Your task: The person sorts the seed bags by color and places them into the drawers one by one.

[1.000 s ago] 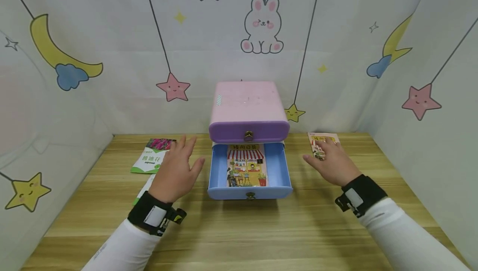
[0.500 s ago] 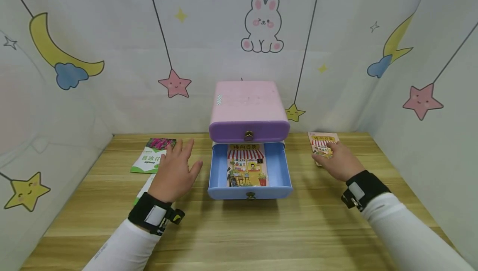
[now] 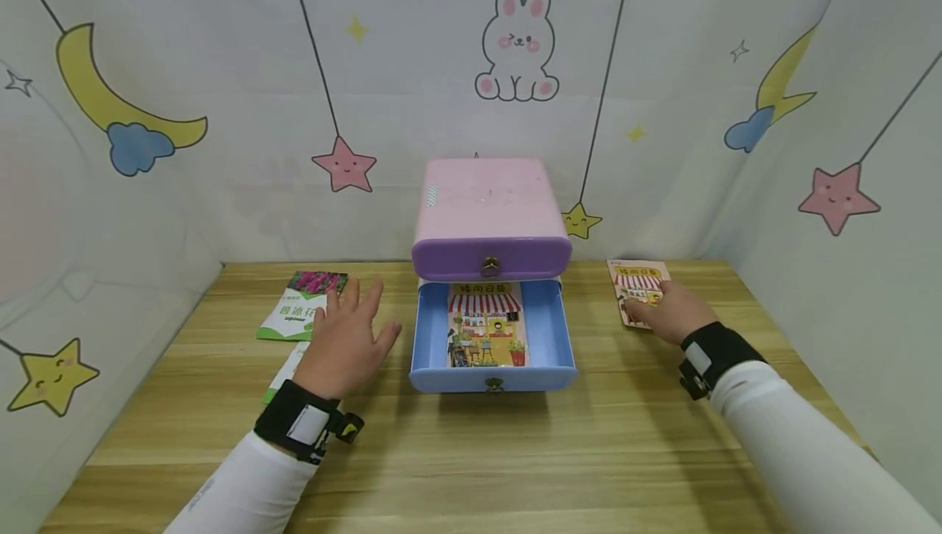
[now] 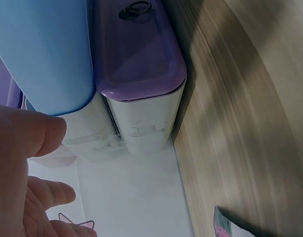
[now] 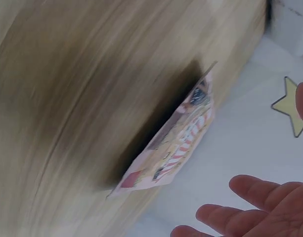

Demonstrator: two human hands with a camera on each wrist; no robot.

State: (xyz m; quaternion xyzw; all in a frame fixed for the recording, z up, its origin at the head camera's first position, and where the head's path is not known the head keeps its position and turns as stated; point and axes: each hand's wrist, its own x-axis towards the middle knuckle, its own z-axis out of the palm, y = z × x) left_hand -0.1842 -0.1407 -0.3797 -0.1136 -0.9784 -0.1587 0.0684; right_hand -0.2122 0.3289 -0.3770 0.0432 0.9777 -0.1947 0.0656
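My right hand (image 3: pixel 677 313) is at the seed packet (image 3: pixel 639 280) with the striped awning picture, its thumb and fingers over the near right part. In the right wrist view the fingers (image 5: pixel 260 192) look straight and apart from that packet (image 5: pixel 176 143), which lies on the table. My left hand (image 3: pixel 346 346) hovers with spread fingers, holding nothing, partly over the lupin seed packet (image 3: pixel 289 320). Another packet (image 3: pixel 285 370) is mostly hidden beneath it. A matching awning seed packet (image 3: pixel 487 329) lies inside the pulled-out blue drawer (image 3: pixel 548 329) between my hands.
The drawer box with a pink top (image 3: pixel 486 195) and purple upper drawer (image 3: pixel 456 260) stands against the backdrop (image 3: pixel 257 215). A shut lower purple drawer (image 4: pixel 141 54) shows in the left wrist view. Everything rests on the wooden table (image 3: pixel 515 468).
My right hand has shifted right and slightly down over the awning packet, uncovering more of it. My left hand has barely moved. The drawer and packets stay in place.
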